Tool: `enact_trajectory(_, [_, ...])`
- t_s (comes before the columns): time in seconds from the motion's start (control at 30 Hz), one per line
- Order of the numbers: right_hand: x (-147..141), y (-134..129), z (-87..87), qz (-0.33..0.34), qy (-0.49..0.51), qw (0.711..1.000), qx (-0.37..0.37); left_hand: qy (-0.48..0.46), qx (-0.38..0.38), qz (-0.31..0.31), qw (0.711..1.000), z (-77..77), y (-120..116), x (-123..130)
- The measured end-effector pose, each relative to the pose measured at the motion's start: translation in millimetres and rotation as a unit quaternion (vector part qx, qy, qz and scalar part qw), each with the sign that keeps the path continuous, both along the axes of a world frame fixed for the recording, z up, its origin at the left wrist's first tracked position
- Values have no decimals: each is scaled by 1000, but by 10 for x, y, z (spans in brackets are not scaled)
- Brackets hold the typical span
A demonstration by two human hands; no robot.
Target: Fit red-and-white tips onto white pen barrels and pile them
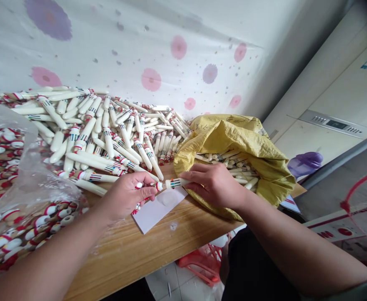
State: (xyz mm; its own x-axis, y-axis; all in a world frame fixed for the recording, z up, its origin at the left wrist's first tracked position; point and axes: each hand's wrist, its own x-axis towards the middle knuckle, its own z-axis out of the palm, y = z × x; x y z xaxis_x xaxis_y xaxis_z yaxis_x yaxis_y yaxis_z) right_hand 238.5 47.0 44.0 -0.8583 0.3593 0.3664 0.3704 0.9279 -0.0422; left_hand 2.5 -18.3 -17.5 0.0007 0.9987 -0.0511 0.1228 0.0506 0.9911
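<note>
Over the wooden table (pixel 171 234), my left hand (pixel 133 191) pinches a small red-and-white figure topper (pixel 159 186). From the right, my right hand (pixel 207 184) grips a white multicolour pen barrel (pixel 174 183), whose end with coloured sliders points at the topper. Topper and barrel meet or nearly meet; I cannot tell which. Below them lies a white card (pixel 158 213) with a pale, cloudy patch on it. Behind my hands is a large pile of white pens (pixel 108 138), many with red-and-white tops.
A yellow woven sack (pixel 233 133) at the right holds more white barrels. At the left, a clear plastic bag (pixel 42 175) holds many red, white and brown toppers. A red plastic stool (pixel 202 263) stands below the table; a fan guard (pixel 362 205) is at the far right.
</note>
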Motion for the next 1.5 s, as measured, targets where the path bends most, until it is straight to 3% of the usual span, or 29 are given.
enact_trajectory(0.3, [-61,42,-99,21,-41,999,-13,105,-2,-8,994,-1,-29,32])
enact_trajectory(0.53, [-51,58,-192,20,-31,999,-39,123,-12,-3,992,-10,-45,53])
enact_trajectory(0.63, [-22,130,-131,26,-32,996,-78,88,-3,15,996,-39,-3,49])
enact_trajectory(0.73, [-185,336,105,51,-98,986,-127,3,2,77,997,-5,63,-25])
enact_trajectory(0.8, [-480,539,368,35,-122,983,-129,-127,1,166,978,65,103,-121])
enact_trajectory(0.83, [-669,646,526,20,-104,988,-112,-204,-3,214,955,109,117,-177])
enact_trajectory(0.93, [-1208,905,1006,7,107,994,12,-365,-31,314,876,252,125,-330])
enact_trajectory(1.0, [-1365,964,1218,37,198,977,66,-394,-33,338,854,327,108,-389])
enact_trajectory(1.07, [-1279,911,1264,60,201,976,64,-402,-31,338,850,363,94,-412])
enact_trajectory(1.17, [-789,722,1025,54,29,998,-14,-405,-37,328,853,340,100,-404])
enact_trajectory(1.27, [-161,622,570,-64,-218,971,-76,-399,-29,292,869,262,126,-383])
enact_trajectory(1.4, [433,693,15,-205,-296,931,-68,-365,-7,236,900,192,125,-343])
enact_trajectory(1.5, [613,733,-211,-272,-308,910,-54,-335,-16,228,914,185,102,-304])
